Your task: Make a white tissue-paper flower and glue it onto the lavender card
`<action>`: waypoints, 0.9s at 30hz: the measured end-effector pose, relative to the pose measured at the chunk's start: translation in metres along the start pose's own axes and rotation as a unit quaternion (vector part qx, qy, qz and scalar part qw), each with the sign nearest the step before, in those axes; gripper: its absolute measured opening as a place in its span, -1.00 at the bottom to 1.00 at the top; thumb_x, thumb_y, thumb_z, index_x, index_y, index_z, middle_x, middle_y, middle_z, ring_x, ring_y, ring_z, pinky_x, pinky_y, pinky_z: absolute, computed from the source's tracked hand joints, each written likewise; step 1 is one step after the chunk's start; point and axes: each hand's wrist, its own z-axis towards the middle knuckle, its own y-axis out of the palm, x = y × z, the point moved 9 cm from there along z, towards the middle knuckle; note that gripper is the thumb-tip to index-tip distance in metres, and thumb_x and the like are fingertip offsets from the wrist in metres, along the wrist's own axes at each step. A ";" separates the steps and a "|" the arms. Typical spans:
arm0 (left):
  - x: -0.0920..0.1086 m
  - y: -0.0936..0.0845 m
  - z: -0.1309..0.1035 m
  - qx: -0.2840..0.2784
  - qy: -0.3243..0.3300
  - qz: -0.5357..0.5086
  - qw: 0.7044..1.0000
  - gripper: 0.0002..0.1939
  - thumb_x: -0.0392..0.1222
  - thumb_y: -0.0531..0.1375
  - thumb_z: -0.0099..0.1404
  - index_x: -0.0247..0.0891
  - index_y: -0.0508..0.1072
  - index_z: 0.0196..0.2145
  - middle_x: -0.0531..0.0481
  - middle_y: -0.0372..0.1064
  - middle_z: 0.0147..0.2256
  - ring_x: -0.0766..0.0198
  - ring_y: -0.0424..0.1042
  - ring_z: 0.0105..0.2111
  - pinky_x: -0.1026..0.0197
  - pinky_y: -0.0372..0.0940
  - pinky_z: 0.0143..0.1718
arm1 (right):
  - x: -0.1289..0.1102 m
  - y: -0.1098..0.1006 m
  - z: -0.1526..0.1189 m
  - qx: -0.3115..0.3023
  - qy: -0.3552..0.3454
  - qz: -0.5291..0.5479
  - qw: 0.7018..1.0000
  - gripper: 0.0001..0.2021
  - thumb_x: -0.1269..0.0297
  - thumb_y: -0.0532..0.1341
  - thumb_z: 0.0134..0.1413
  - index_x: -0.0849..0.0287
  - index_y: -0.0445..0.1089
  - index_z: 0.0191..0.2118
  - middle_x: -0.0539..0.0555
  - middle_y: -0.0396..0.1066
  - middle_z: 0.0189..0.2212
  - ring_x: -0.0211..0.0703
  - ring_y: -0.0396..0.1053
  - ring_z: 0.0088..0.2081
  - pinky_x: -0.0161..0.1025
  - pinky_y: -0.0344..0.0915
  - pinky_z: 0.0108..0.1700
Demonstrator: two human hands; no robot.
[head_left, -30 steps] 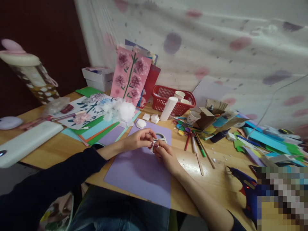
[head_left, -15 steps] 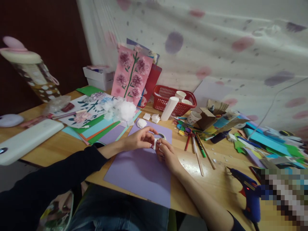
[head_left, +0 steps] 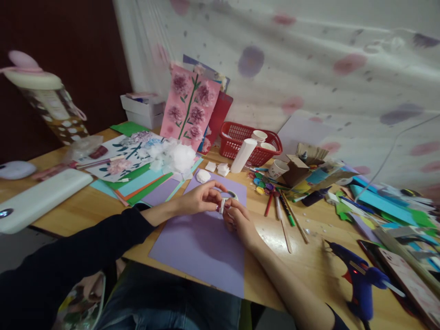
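Observation:
Both hands meet over the upper part of a purple sheet (head_left: 202,252). Between their fingertips is a small white piece (head_left: 222,205), partly hidden by the fingers. My left hand (head_left: 202,198) pinches it from the left, its upper fingers curled above. From the right, my right hand (head_left: 239,220) closes on the same piece with thumb and index finger. A pale ring-shaped roll (head_left: 233,194) lies just behind the fingertips, partly covered. Beyond my left hand, a round white pad (head_left: 203,176) rests on the sheet's top edge.
White squares (head_left: 223,169), a white roll (head_left: 244,156) and a red basket (head_left: 227,145) stand behind. Brushes and pens (head_left: 287,208) lie right, with a blue glue gun (head_left: 359,275) nearer the front. Cotton (head_left: 177,156) and coloured papers (head_left: 137,183) are left.
The view has shifted very slightly. Both hands keep nearly the same place and hold, with only a small shift of the fingers around the white piece.

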 end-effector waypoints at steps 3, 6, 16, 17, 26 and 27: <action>0.000 0.000 0.000 0.003 0.003 -0.003 1.000 -0.56 -0.41 0.22 0.03 -0.29 0.25 -0.11 0.11 0.39 -0.44 0.36 0.36 -0.42 0.25 0.18 -0.34 | 0.000 0.000 0.000 0.002 -0.001 -0.001 1.000 -0.73 0.07 0.21 -0.07 0.11 0.14 -0.44 -0.21 -0.05 -0.70 -0.42 -0.19 -0.68 -0.39 -0.24 -0.64; 0.000 0.000 0.001 0.005 0.001 -0.003 1.000 -0.57 -0.40 0.23 0.02 -0.28 0.26 -0.12 0.12 0.37 -0.45 0.37 0.35 -0.43 0.26 0.18 -0.35 | 0.000 0.000 0.001 0.002 -0.003 -0.003 1.000 -0.74 0.07 0.22 -0.08 0.11 0.16 -0.44 -0.21 -0.05 -0.70 -0.42 -0.18 -0.68 -0.40 -0.23 -0.64; -0.003 -0.001 0.002 0.012 -0.002 0.020 1.000 -0.62 -0.36 0.21 0.04 -0.29 0.29 -0.13 0.15 0.35 -0.48 0.37 0.33 -0.45 0.26 0.19 -0.34 | 0.002 -0.002 0.002 0.010 -0.007 -0.013 1.000 -0.80 0.17 0.22 -0.11 0.13 0.19 -0.48 -0.18 0.04 -0.68 -0.43 -0.13 -0.68 -0.40 -0.22 -0.64; -0.003 -0.001 0.002 0.014 -0.001 0.023 1.000 -0.62 -0.37 0.20 0.04 -0.29 0.29 -0.13 0.15 0.35 -0.48 0.37 0.33 -0.45 0.26 0.19 -0.33 | 0.002 -0.003 0.002 0.012 -0.008 -0.014 1.000 -0.80 0.17 0.22 -0.12 0.13 0.20 -0.48 -0.17 0.05 -0.67 -0.43 -0.13 -0.67 -0.40 -0.21 -0.64; -0.002 -0.004 0.001 0.046 -0.002 0.016 0.999 -0.78 -0.29 0.20 0.10 -0.25 0.20 -0.31 0.15 0.33 -0.47 0.37 0.36 -0.43 0.24 0.22 -0.30 | 0.002 -0.010 0.003 0.037 -0.020 -0.014 0.999 -0.81 0.15 0.20 -0.08 0.13 0.21 -0.49 -0.20 0.01 -0.73 -0.43 -0.13 -0.71 -0.41 -0.14 -0.66; -0.002 -0.003 0.000 0.046 -0.002 0.022 0.999 -0.77 -0.29 0.21 0.10 -0.24 0.20 -0.32 0.15 0.33 -0.46 0.38 0.35 -0.43 0.25 0.22 -0.31 | 0.002 -0.010 0.003 0.037 -0.021 -0.016 0.999 -0.80 0.15 0.21 -0.09 0.13 0.22 -0.50 -0.19 0.03 -0.73 -0.43 -0.11 -0.71 -0.41 -0.13 -0.66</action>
